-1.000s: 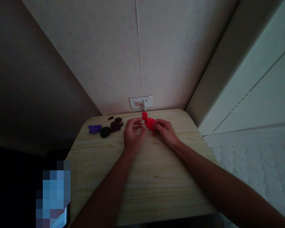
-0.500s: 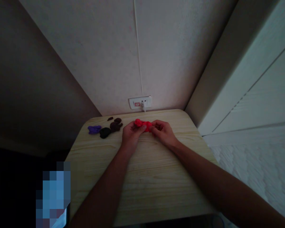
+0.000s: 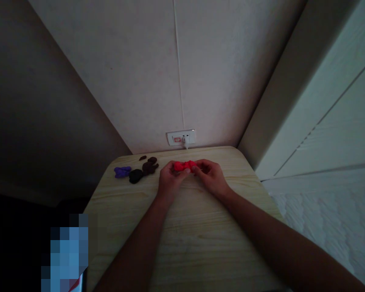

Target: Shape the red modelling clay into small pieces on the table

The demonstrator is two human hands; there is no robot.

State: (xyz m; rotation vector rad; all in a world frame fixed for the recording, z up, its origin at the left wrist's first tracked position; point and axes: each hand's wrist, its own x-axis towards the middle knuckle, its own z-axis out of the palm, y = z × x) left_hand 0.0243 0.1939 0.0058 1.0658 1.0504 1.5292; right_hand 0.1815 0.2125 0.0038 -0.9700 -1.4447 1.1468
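Item 1: red piece, knobbly, soft-looking, perhaps modelling clay. Just below the centre of the frame, between my hands; whether it touches the table beneath, I cannot tell.

Item 2: my left hand. Fingers clamped on the red piece, thumb along its near edge. Best used, I judge, as a steady cradle with light pressure, since a hard squeeze may flatten the lumps.

Item 3: my right hand. Fingers pinched on the right end, thumb on top. Small presses, close to the supporting thumb, should shape it cleanly; pulling outward could stretch or tear it.

Item 4: black lump, left of centre, apart from my hands. Brown lumps just beside it, a small brown sliver above. Worth keeping my red-handling fingers off these, lest colours mix.

Item 5: purple lump, farthest left of the set.

Item 6: table, pale wood grain, carrying the lumps.

Item 7: wall socket with white plug, above the red piece in the frame.
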